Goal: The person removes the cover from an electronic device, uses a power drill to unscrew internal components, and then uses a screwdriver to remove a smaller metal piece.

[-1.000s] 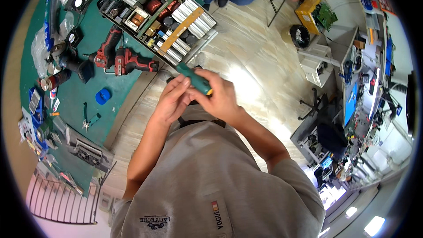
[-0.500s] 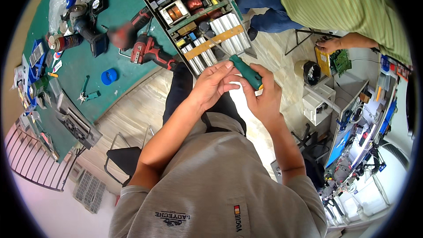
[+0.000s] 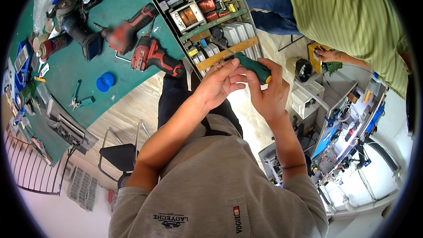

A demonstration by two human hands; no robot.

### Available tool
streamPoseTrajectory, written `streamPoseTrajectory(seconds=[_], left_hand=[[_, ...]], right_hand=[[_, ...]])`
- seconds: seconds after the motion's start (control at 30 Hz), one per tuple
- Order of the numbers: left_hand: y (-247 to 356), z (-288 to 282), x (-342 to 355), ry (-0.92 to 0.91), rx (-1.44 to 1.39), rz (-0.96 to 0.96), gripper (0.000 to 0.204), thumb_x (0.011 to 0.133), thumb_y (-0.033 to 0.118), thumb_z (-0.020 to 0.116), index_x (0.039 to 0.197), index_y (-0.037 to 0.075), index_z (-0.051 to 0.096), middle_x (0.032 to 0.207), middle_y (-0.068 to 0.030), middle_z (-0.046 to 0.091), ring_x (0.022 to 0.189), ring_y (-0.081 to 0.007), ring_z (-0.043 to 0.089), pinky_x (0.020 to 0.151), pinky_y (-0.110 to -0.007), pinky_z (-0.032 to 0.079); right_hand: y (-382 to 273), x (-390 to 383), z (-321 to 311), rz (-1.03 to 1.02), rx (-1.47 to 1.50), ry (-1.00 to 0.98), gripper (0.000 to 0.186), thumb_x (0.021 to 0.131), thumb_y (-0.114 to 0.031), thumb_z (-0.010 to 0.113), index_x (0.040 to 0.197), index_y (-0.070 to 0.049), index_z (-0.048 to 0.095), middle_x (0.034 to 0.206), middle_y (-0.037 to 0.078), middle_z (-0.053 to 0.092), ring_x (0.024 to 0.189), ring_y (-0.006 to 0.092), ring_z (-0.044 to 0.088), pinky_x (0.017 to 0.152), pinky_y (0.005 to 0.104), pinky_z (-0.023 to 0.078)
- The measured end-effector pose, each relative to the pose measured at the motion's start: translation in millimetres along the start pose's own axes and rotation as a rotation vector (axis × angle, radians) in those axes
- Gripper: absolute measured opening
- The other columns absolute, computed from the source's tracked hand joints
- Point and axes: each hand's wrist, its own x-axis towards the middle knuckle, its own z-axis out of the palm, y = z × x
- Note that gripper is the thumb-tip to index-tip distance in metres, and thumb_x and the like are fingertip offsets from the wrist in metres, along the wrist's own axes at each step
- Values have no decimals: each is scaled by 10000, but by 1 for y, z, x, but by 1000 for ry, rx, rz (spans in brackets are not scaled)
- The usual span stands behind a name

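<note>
A green screwdriver (image 3: 252,67) with a yellow handle end is in both my hands, its shaft slanting up and left over the open electronic unit (image 3: 189,35). My right hand (image 3: 272,94) is closed round the rear of the handle. At the handle's front end, the thumb and forefinger of my left hand (image 3: 219,86) pinch it, the other fingers loosely curled. Copper coils, pale metal heat sinks and small yellow parts fill the unit's long metal case. The screwdriver's tip is hard to make out against these parts.
Two red-and-black power tools (image 3: 152,57) lie left of the unit on the green bench (image 3: 132,81). Near them are an angle grinder (image 3: 75,31), a blue cap (image 3: 105,82) and green pliers (image 3: 79,96). A person in a green striped shirt (image 3: 343,17) stands at the far right.
My view has shifted slightly. The screwdriver has turned a little flatter, its yellow end now showing more, and stays in both hands. The other person's arm has moved slightly.
</note>
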Motion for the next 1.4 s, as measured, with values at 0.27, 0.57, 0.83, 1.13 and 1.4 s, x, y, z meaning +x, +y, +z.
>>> streamPoseTrajectory(seconds=[0.27, 0.57, 0.83, 1.13, 1.4], left_hand=[[5, 23, 20, -109, -37, -44, 333, 1016, 339, 521, 1134, 41, 614, 1085, -90, 684, 979, -172, 667, 857, -345, 547], [16, 27, 25, -114, -7, -85, 334, 1014, 320, 525, 1181, 37, 583, 1085, -88, 679, 960, -170, 669, 813, -335, 553], [29, 29, 31, -147, 20, -28, 340, 1010, 315, 536, 1176, 22, 581, 1041, -85, 685, 912, -166, 680, 787, -334, 557], [65, 9, 31, -67, -38, 89, 407, 1021, 356, 501, 1215, 3, 555, 1079, -91, 680, 931, -192, 677, 829, -341, 551], [78, -12, 38, 203, -1, 92, 398, 1031, 389, 462, 1184, 36, 564, 1062, -60, 665, 962, -164, 652, 863, -330, 528]], right_hand=[[-6, 18, -16, 84, -78, 65, 404, 808, -179, 785, 1083, 1, 550, 845, 132, 678, 636, 261, 676, 535, 319, 523], [-5, 27, -20, 36, 17, 87, 429, 777, -155, 809, 1086, 3, 557, 880, 130, 677, 665, 247, 680, 563, 305, 533], [-8, 44, -20, 52, 112, 102, 454, 769, -156, 825, 1098, -2, 553, 883, 130, 682, 704, 261, 699, 587, 316, 544], [-7, 79, 31, -20, 93, 76, 439, 807, -274, 785, 1109, -38, 570, 879, 95, 664, 702, 266, 664, 566, 318, 515], [3, 87, 72, -22, -46, 8, 433, 783, -286, 767, 1098, -73, 560, 763, 60, 570, 580, 224, 584, 485, 331, 454]])
